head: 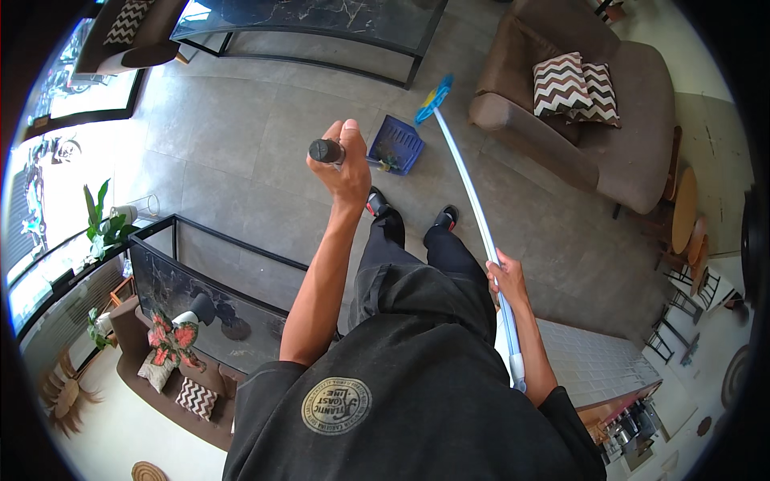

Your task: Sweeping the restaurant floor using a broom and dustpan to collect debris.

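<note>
My left hand [344, 162] is closed around the dark-capped top of a long handle, which runs down to a blue plastic dustpan [398, 141] on the floor. Some debris lies inside the pan near the handle. My right hand [508, 276] grips the pale blue pole of a broom [469, 180], whose lower part slants away from me. The blue and yellow broom head [434, 101] rests on the floor just beyond and to the right of the dustpan, seemingly apart from it. The pole's other end lies along my right forearm.
A brown sofa [625, 132] with zigzag cushions stands at the right. Ahead is a black-framed, marble-look table [337, 18]; a similar table [204, 288] with a plant stands to my left. My shoes [445, 217] are on the grey tiled floor [240, 120], behind the dustpan.
</note>
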A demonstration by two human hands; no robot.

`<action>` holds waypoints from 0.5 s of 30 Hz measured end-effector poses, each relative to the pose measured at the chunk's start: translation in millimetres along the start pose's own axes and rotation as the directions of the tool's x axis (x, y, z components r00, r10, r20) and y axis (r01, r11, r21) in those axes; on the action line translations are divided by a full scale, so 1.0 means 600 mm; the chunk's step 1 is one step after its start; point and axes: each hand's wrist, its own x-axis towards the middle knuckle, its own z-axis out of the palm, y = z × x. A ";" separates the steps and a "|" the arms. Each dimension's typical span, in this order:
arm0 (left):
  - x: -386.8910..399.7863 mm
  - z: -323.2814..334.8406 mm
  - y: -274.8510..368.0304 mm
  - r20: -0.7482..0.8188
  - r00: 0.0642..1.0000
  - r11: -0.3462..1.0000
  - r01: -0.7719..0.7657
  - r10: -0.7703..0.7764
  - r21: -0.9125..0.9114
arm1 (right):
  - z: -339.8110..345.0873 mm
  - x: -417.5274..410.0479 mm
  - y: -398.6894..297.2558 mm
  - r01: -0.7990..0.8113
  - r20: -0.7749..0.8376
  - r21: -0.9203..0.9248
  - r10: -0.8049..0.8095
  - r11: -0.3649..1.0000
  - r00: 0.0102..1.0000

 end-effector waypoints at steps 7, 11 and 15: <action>0.004 -0.023 0.016 -0.008 0.999 0.998 0.039 -0.039 -0.050 | 0.038 0.004 -0.092 0.046 -0.060 0.065 -0.042 0.997 0.997; -0.002 -0.016 0.032 0.099 0.995 0.995 -0.041 0.032 0.091 | 0.047 0.013 -0.138 0.063 -0.122 0.115 -0.049 0.991 0.991; 0.006 0.002 0.057 0.083 0.996 0.998 -0.036 0.033 0.041 | 0.034 0.033 -0.165 0.113 -0.125 0.147 -0.095 0.983 0.988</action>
